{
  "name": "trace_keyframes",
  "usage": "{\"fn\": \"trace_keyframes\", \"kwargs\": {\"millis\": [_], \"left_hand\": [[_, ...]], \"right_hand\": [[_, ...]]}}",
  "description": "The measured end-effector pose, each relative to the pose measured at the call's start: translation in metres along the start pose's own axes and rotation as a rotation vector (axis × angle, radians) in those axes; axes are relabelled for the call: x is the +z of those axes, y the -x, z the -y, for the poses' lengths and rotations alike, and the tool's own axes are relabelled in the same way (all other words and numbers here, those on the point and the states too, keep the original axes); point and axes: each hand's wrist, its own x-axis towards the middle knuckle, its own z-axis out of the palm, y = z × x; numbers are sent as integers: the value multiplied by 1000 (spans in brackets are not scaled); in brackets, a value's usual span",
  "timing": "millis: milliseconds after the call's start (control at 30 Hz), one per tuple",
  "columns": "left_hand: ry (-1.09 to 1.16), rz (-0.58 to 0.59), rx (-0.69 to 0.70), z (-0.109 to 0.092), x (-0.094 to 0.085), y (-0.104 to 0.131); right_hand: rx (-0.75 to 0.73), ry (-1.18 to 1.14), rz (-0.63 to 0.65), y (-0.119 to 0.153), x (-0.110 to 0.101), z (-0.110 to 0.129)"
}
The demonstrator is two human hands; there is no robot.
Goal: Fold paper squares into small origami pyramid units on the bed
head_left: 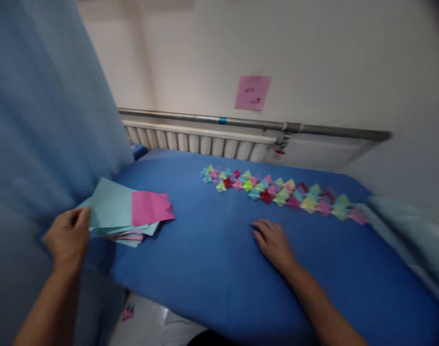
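My left hand [68, 235] pinches the left edge of a light blue sheet of paper [113, 204], which lies over or is lifted from a pile of coloured paper [128, 236] at the left of the blue surface. A pink piece of paper [151, 207] shows beside that sheet, on top of the pile. My right hand [273, 240] rests on the blue surface, fingers loosely bent, with nothing seen in it. Beyond it, rows of folded paper pieces [282, 194] in many colours run from the middle to the right.
The blue-covered surface [212, 259] backs onto a white radiator [194, 142] and a metal pipe [187, 117]. A blue curtain [50, 105] hangs at the left. A pink note [253, 92] is on the wall. Pale green cloth [414, 235] lies at the right edge.
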Motion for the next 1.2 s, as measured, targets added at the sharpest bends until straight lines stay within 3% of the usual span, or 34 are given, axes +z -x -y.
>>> {"fn": "trace_keyframes", "kwargs": {"millis": [233,400,500,633,767,833,933,1000,1100,1200], "left_hand": [[353,-183,-94,-10,-15,-6],[634,-187,-180,-32,-28,4],[758,-51,-253,-46,-28,24],[878,260,-370,-65,-11,72],[881,657,-597,-80,15,128],[827,781,-675,-84,25,154],[773,894,-676,-85,34,183],[743,966,-593,-83,38,195],[704,970,-523,-77,41,200],[677,931,-463,-67,40,194]], "right_hand": [[-23,42,-16,-3,15,-16],[-19,32,-13,-3,11,-15],[-21,-1,-9,-4,9,-7],[-14,-138,23,5,-4,26],[56,-248,-147,29,-24,70],[61,-285,-217,43,-32,84],[62,-325,-201,66,-40,84],[78,-322,-124,79,-40,73],[117,-279,-72,86,-29,56],[63,-241,-3,87,-20,52]]}}
